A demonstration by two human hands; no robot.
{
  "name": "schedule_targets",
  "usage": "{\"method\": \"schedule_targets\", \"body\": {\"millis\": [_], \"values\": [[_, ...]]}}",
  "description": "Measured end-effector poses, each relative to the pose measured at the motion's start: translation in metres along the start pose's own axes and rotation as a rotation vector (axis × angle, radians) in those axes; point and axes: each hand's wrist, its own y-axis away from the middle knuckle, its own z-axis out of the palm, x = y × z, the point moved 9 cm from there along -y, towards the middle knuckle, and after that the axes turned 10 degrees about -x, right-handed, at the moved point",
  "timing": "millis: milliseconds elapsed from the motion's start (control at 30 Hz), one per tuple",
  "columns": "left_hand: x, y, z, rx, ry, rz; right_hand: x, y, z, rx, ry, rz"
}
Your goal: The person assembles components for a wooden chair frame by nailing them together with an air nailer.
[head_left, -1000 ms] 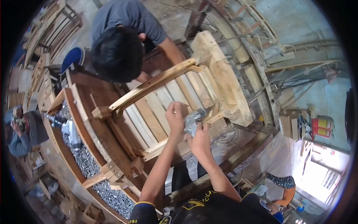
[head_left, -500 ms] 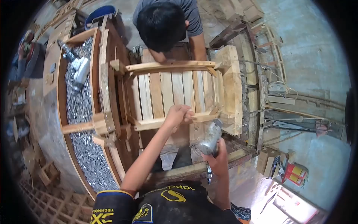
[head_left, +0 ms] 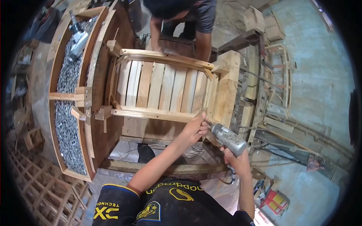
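Observation:
My right hand point(head_left: 238, 160) is wrapped round the handle of a silver air-powered driver point(head_left: 230, 140), whose nose points left at the frame's near right corner. A hose hangs below the grip. My left hand point(head_left: 195, 129) is closed in a pinch at that corner, right by the driver's tip; whatever lies between the fingertips is too small to make out. Under both hands is a slatted wooden frame point(head_left: 156, 84), lying flat with pale slats and raised side rails. It sits between wooden blocks of a jig, the right-hand block point(head_left: 228, 81) being thick and pale.
On the left stands a long wooden tray point(head_left: 52, 124) filled with loose metal screws point(head_left: 69, 135). A second silver driver point(head_left: 78, 43) lies on them. Across the frame, a co-worker point(head_left: 201, 22) leans in with both arms at the far rail. Metal framework point(head_left: 260, 94) runs along the right.
The driver has swung from upright to pointing left at the frame's corner. My left hand has moved right and down to the same corner. The view has shifted, and the co-worker sits higher in it.

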Motion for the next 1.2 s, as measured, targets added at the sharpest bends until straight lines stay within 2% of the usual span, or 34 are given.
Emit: {"method": "schedule_targets", "body": {"millis": [100, 233, 267, 333, 367, 400, 467, 533, 633, 700, 800, 933, 1067, 1133, 1200], "values": [[-0.011, -0.014, 0.001, 0.022, 0.138, 0.111, -0.01, -0.016, -0.017, -0.05, -0.011, -0.008], [-0.011, -0.018, -0.001, 0.164, 0.108, 0.249, -0.037, -0.049, -0.035, -0.033, 0.069, 0.063], [-0.006, -0.017, 0.005, 0.212, 0.165, 0.286, -0.042, -0.057, -0.045, 0.006, 0.147, 0.106], [0.006, -0.018, 0.013, 0.302, 0.273, 0.354, -0.064, -0.078, -0.065, 0.196, 0.597, -0.098], [0.012, -0.028, 0.012, 0.271, 0.36, 0.397, -0.075, -0.086, -0.068, 0.274, 0.784, -0.177], [0.018, -0.038, 0.012, 0.259, 0.428, 0.431, -0.087, -0.1, -0.062, 0.27, 0.896, -0.224], [0.027, -0.055, 0.013, 0.232, 0.558, 0.498, -0.105, -0.13, -0.045, 0.211, 1.085, -0.275], [0.017, -0.07, 0.004, 0.269, 0.701, 0.457, -0.117, -0.163, -0.025, 0.105, 1.236, -0.289], [-0.003, -0.087, -0.001, 0.24, 0.919, 0.375, -0.116, -0.209, 0.002, -0.11, 1.366, -0.051], [-0.01, -0.088, -0.01, 0.294, 0.965, 0.313, -0.109, -0.232, 0.016, -0.239, 1.433, 0.107], [-0.016, -0.086, -0.012, 0.316, 1.062, 0.278, -0.102, -0.257, 0.036, -0.422, 1.519, -0.025], [-0.012, -0.075, -0.008, 0.347, 1.164, 0.271, -0.1, -0.284, 0.055, -0.605, 1.625, -0.044], [-0.015, -0.083, -0.014, 0.289, 1.143, 0.307, -0.092, -0.29, 0.077, -0.62, 1.544, 0.451], [-0.015, -0.08, -0.013, 0.275, 1.12, 0.327, -0.085, -0.295, 0.082, -0.671, 1.645, 0.363], [-0.02, -0.055, 0.007, 0.158, 0.875, 0.246, -0.068, -0.312, 0.072, -0.681, 1.848, 0.344]]}}
